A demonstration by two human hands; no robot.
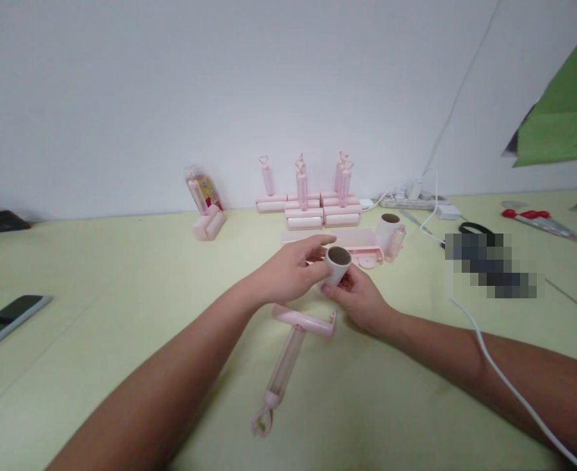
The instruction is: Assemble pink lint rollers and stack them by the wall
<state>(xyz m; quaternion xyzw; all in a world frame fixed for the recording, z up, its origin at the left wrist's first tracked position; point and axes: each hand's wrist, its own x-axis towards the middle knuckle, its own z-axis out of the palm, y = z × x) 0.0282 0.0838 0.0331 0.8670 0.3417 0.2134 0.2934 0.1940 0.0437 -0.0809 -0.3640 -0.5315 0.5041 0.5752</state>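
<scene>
Both hands meet over the pale yellow-green table [97, 340]. My left hand [288, 271] curls its fingers around a small white paper roll [337, 263] with a brown cardboard core. From below and the right, my right hand [360, 297] grips the same roll. Just in front of the hands lies a pink lint-roller frame [288, 353] with a long clear handle ending in a heart-shaped loop, with no roll on it.
Several assembled pink lint rollers [313, 206] stand by the wall, one more [207, 219] to the left. A spare roll [388, 230], pink tray [352, 239], power strip [416, 199], white cable [494, 360], scissors [538, 219] and a phone [4, 320] lie around.
</scene>
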